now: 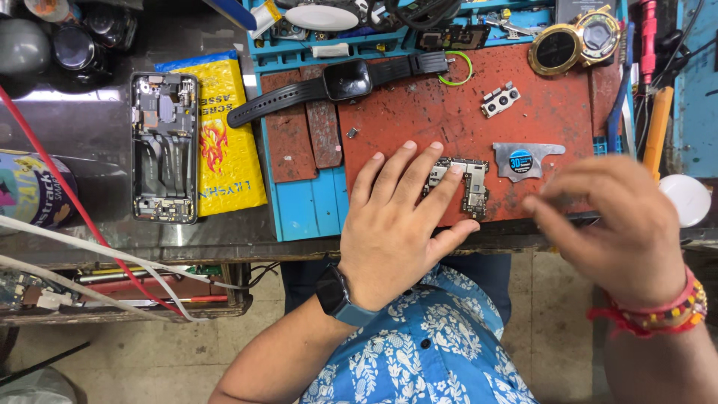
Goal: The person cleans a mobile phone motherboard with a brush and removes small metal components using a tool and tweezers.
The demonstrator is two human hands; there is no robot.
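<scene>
My left hand (pixel 396 224) lies flat on a worn red work mat (pixel 441 112), its fingertips resting on a small phone circuit board (pixel 470 183). My right hand (pixel 613 224) hovers to the right of the board, blurred, fingers curled toward the thumb; whether it pinches anything cannot be told. A thin metal opening tool with a blue round sticker (pixel 523 161) lies just above the right hand. A small camera module (pixel 499 100) sits higher on the mat.
An opened phone frame (pixel 164 146) lies at the left beside a yellow packet (pixel 224 142). A black smartwatch (pixel 348 80) rests across the mat's top. A round gold-rimmed magnifier (pixel 557 49), tools at the right, red and white cables at the left.
</scene>
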